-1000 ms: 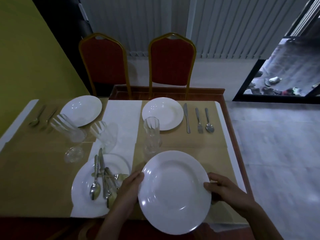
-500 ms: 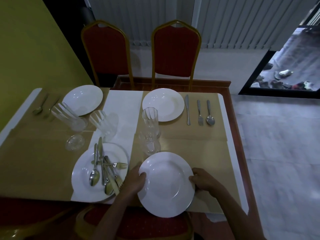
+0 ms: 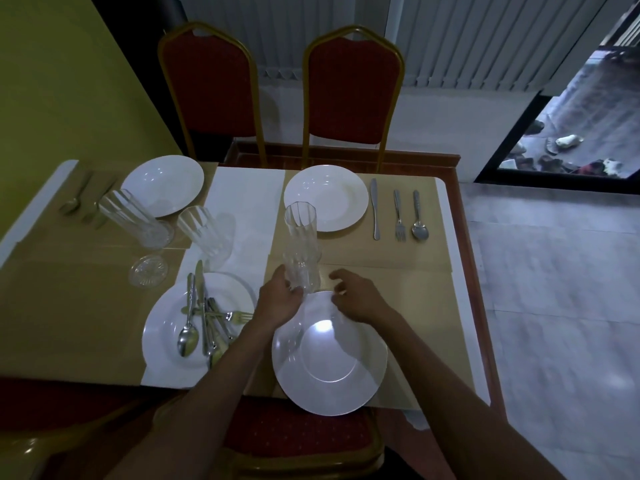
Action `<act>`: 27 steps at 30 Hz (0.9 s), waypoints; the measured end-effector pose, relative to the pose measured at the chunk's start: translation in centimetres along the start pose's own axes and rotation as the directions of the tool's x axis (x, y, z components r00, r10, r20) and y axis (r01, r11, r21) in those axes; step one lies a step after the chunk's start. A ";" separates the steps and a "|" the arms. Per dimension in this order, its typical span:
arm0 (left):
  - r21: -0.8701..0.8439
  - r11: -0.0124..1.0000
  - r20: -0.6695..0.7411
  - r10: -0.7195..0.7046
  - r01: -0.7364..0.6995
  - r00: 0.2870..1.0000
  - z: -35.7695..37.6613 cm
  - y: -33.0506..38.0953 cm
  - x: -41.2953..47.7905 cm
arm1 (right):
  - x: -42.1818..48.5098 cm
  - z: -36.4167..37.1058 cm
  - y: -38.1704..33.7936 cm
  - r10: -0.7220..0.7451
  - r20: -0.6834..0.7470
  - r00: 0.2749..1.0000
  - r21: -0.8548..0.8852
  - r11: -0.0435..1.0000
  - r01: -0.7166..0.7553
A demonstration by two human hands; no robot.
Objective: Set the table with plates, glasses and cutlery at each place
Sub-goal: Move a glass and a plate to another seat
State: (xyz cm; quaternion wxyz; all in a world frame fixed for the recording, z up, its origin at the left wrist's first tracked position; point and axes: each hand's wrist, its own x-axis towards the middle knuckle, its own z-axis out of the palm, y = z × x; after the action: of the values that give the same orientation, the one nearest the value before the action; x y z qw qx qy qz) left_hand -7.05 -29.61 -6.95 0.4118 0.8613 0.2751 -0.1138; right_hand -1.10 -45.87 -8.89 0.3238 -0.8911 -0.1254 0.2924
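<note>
A white plate (image 3: 329,362) lies at the near right place, its near rim past the table edge. My left hand (image 3: 278,301) grips the base of a tall clear glass (image 3: 300,247) just beyond that plate. Beside the glass, my right hand (image 3: 356,299) hovers over the plate's far rim, fingers loosely curled and empty. At the near left, another white plate (image 3: 166,327) carries a loose pile of cutlery (image 3: 204,320). Two far plates (image 3: 327,197) (image 3: 162,185) are set; a knife, fork and spoon (image 3: 398,213) lie right of the far right one.
Two more glasses (image 3: 133,220) (image 3: 204,233) stand left of centre, with a small glass dish (image 3: 149,271) near them. Cutlery (image 3: 85,199) lies by the far left plate. Two red chairs (image 3: 349,84) stand at the far side, one red chair (image 3: 298,434) below me.
Both hands have let go of the near right plate, which now rests on the table. My left hand moved forward onto the tall glass; my right hand lifted off the rim.
</note>
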 end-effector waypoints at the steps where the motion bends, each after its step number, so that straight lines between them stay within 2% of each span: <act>1: -0.006 1.000 -0.001 0.003 -0.003 1.000 0.0 0.3 0.1 | 0.3 0.3 -1.0 -0.013 0.021 1.000 0.006 1.000 0.013; 5: -0.021 1.000 -0.024 -0.014 0.013 1.000 -0.4 0.5 0.6 | 1.0 1.0 -3.0 -0.061 0.028 0.998 -0.021 0.998 0.062; 12: -0.053 0.998 0.002 -0.025 0.025 1.000 -0.2 -0.1 0.5 | 1.1 1.6 -2.5 -0.022 0.008 1.000 0.023 1.000 0.021; 18: -0.065 0.998 0.003 -0.014 0.014 1.000 -0.1 -0.6 0.4 | 1.3 2.1 -2.7 0.016 0.041 0.999 0.135 0.991 -0.022; 27: -0.055 0.998 0.005 -0.022 0.022 1.000 -0.2 -0.6 0.3 | 1.4 2.7 -2.9 0.040 0.028 0.999 0.161 0.986 -0.044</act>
State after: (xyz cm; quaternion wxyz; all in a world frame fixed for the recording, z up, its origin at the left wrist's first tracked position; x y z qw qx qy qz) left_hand -7.14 -29.08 -7.32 0.4347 0.8463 0.2866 -0.1128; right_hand -1.67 -41.72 -9.29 0.3872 -0.8606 -0.0864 0.3195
